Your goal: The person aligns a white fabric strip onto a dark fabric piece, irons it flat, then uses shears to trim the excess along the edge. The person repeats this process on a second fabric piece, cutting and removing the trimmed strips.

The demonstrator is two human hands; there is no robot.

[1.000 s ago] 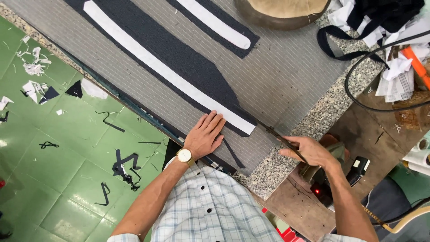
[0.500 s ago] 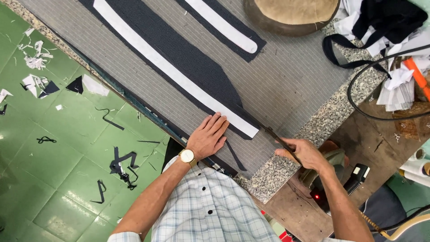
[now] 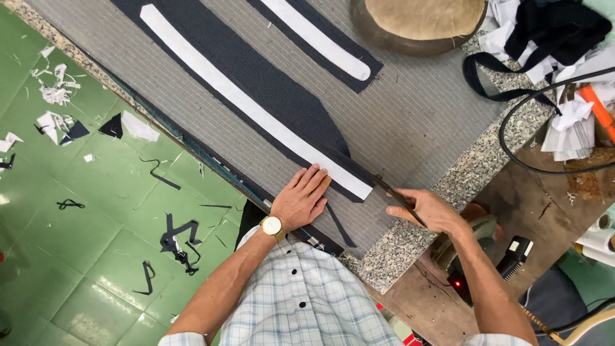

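My left hand [image 3: 303,197], with a wristwatch [image 3: 273,225] on it, lies flat, fingers apart, on a long dark fabric piece [image 3: 262,86] with a white strip [image 3: 243,102] on top, near the strip's near end. My right hand [image 3: 430,209] grips a pair of scissors [image 3: 392,194] whose blades reach into the dark fabric beside the end of the white strip. A thin dark trimmed sliver [image 3: 339,227] hangs off the fabric below my left hand. All of this lies on a grey striped cloth [image 3: 410,122] on the table.
A second dark piece with a white strip [image 3: 318,40] lies further back, beside a round tan cushion [image 3: 419,19]. Fabric scraps and a black cable [image 3: 512,138] crowd the right. The green tiled floor [image 3: 83,256] at left is littered with offcuts. The speckled stone table edge [image 3: 397,250] is near me.
The scissors and my right hand have advanced slightly along the fabric edge. My left hand has stayed pressed on the fabric. The view has shifted a little.
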